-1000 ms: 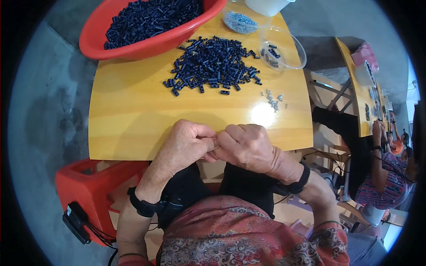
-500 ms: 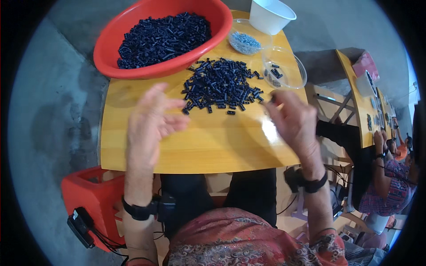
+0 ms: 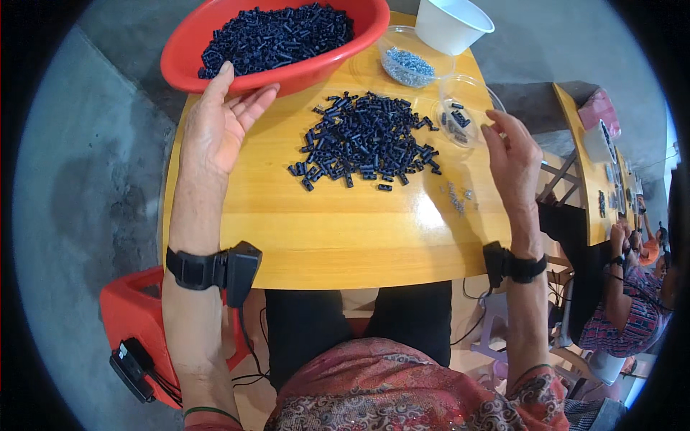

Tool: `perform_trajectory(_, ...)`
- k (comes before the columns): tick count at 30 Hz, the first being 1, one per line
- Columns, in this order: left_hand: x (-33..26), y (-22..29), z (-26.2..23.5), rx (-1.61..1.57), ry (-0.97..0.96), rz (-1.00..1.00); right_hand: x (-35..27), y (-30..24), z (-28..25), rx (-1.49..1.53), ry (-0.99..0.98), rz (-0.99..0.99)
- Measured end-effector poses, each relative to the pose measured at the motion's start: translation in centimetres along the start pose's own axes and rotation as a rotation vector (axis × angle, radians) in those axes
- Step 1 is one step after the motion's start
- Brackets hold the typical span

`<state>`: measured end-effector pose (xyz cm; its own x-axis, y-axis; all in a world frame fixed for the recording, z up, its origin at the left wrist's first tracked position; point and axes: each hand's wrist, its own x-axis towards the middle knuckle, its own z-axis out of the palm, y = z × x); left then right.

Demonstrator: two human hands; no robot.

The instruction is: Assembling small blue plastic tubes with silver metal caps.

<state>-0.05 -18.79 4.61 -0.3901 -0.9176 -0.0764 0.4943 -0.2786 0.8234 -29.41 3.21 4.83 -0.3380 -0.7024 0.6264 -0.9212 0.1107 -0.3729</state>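
My left hand (image 3: 219, 122) is open, palm up, over the table's far left, its fingertips next to the rim of a red basin (image 3: 287, 68) full of small dark blue parts. My right hand (image 3: 512, 156) is open too, raised at the table's right side, next to a clear dish (image 3: 460, 118) holding a few dark parts. Neither hand holds anything. A pile of the same dark blue parts (image 3: 366, 140) lies on the yellow wooden table (image 3: 338, 237) between my hands. A few small silver screws (image 3: 456, 197) lie near my right wrist.
A clear dish of silver screws (image 3: 407, 65) and a white cup (image 3: 453, 23) stand at the back. A red stool (image 3: 133, 316) sits at lower left. Another person (image 3: 622, 302) sits at a second yellow table (image 3: 586, 179) to the right.
My hands were together at the near table edge a second ago. They have spread apart and moved forward, left toward the red basin, right toward the clear dish.
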Motion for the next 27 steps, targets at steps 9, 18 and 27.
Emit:
perform_trajectory(9,1.5,-1.0,0.3,0.024,0.049,-0.014,-7.1,-3.8,-2.7,0.089,-0.115,0.128)
perform_trajectory(18,-5.3,-3.3,0.5,0.516,-0.063,-0.032,-10.3,-6.2,-3.0,0.149,-0.28,0.19)
perform_trajectory(27,-10.9,-7.1,1.4,1.229,-0.249,0.438,-11.4,-8.1,-1.8,0.166,-0.326,0.029)
